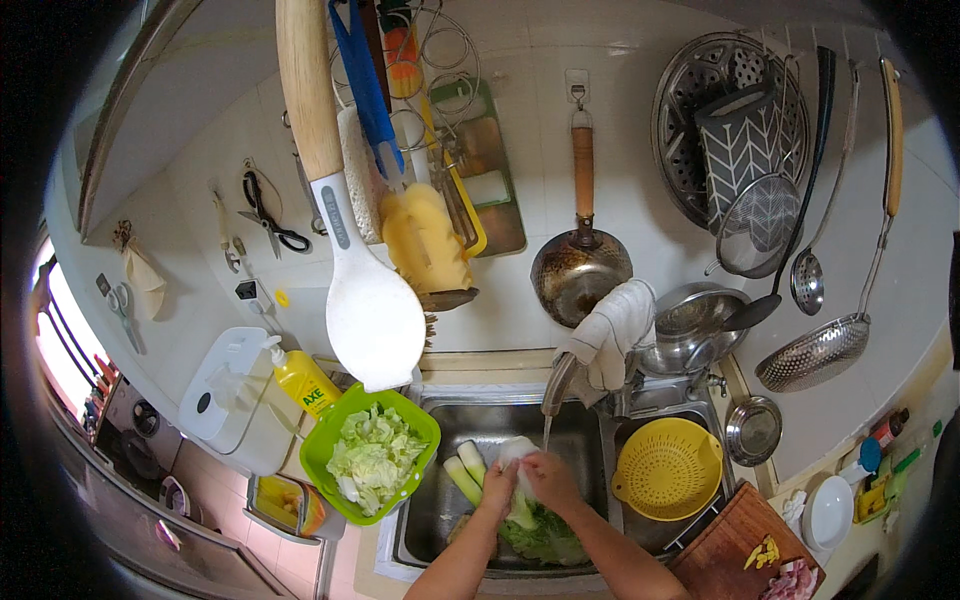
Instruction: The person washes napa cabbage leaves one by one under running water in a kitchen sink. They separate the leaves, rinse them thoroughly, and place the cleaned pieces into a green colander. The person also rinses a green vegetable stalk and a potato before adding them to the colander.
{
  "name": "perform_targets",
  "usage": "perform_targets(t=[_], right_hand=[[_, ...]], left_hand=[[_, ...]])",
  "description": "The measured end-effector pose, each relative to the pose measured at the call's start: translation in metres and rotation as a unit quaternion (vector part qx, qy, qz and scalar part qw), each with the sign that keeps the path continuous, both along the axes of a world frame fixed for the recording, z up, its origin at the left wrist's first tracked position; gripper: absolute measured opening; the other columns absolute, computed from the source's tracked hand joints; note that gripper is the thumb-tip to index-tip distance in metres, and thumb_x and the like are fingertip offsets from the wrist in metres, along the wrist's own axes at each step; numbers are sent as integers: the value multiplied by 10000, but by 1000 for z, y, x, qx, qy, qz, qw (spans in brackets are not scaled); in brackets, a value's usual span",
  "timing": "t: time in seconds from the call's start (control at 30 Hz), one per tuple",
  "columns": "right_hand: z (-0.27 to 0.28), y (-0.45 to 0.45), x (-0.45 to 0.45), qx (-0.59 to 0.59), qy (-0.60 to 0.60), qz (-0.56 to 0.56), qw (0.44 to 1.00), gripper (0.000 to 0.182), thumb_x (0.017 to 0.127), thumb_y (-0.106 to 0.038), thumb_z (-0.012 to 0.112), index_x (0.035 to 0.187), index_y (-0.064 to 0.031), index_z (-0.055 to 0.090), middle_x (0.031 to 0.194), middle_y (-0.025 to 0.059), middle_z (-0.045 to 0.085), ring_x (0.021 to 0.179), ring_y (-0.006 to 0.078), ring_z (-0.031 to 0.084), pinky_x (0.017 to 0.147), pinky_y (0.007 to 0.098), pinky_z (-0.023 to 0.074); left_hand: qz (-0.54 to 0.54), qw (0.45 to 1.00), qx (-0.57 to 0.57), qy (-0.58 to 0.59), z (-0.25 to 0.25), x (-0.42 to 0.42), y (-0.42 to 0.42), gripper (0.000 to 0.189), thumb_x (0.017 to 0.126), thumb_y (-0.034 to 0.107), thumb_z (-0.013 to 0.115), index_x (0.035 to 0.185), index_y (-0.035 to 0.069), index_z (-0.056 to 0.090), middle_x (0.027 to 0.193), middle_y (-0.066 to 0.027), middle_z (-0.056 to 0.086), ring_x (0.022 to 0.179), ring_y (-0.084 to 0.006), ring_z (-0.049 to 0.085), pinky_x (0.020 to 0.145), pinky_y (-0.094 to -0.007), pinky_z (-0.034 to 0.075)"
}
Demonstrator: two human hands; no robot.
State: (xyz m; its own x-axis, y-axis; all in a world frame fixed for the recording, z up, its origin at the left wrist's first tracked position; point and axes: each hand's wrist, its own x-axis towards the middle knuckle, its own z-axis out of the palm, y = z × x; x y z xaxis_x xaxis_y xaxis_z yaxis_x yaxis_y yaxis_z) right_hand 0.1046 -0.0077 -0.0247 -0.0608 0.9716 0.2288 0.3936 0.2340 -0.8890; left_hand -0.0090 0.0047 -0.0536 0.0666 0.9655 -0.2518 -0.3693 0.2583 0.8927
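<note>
In the stainless steel sink point(442, 416), my left hand point(498, 486) and my right hand point(551, 480) meet over a whitish, thin piece point(517, 450), which looks like a pale cabbage leaf. Fingers of both hands grip it, just under the faucet point(556, 386) with its thin stream of water. Green leafy vegetables point(544, 534) with a pale stalk lie in the basin below my hands. To the left of my left hand, two thick pale-green stalks point(465, 469) rest against each other. My fingers and forearms hide part of the leaves.
A green basket point(310, 450) of torn cabbage leaves point(375, 465) sits left of the basin. On the right stand a yellow colander point(667, 472) and a wooden cutting board point(739, 525) with raw meat. A white spatula point(375, 315) and a metal ladle point(582, 277) hang above.
</note>
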Motion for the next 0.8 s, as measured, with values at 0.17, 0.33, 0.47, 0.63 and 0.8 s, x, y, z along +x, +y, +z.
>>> perform_targets(t=[0.17,0.33,0.47,0.63,0.8], right_hand=[[16,11,13,42,-106,-145,983,216,710,-196,547,839,-23,546,805,130,546,734,262,536,612,328,423],[13,20,4,16,-73,-129,989,198,700,-177,557,817,-17,553,757,137,555,700,260,550,604,314,431],[3,22,4,43,-25,-153,987,185,695,-159,564,816,-18,555,757,134,557,690,251,556,607,304,435],[15,18,-1,34,33,-148,988,188,689,-151,577,821,-20,552,766,120,560,680,226,560,594,287,436],[20,14,0,29,43,-151,987,217,686,-160,582,852,-25,544,771,113,560,671,209,558,585,280,436]], left_hand=[[-1,997,-53,61,22,4,-8,217,776,235,522,891,51,512,721,-3,506,601,-104,440,525,-247,368],[-16,993,-12,114,13,2,-11,200,797,242,486,813,46,524,604,32,442,506,-68,359,457,-220,302],[-38,992,-20,119,32,4,-14,201,803,234,474,773,43,528,557,49,416,460,-55,323,424,-203,271],[-21,994,10,110,41,4,-15,179,802,226,482,694,84,492,514,59,382,425,-35,310,387,-202,239],[-29,992,9,120,38,2,-13,181,804,213,476,743,51,528,571,52,433,477,-46,347,431,-192,281]])
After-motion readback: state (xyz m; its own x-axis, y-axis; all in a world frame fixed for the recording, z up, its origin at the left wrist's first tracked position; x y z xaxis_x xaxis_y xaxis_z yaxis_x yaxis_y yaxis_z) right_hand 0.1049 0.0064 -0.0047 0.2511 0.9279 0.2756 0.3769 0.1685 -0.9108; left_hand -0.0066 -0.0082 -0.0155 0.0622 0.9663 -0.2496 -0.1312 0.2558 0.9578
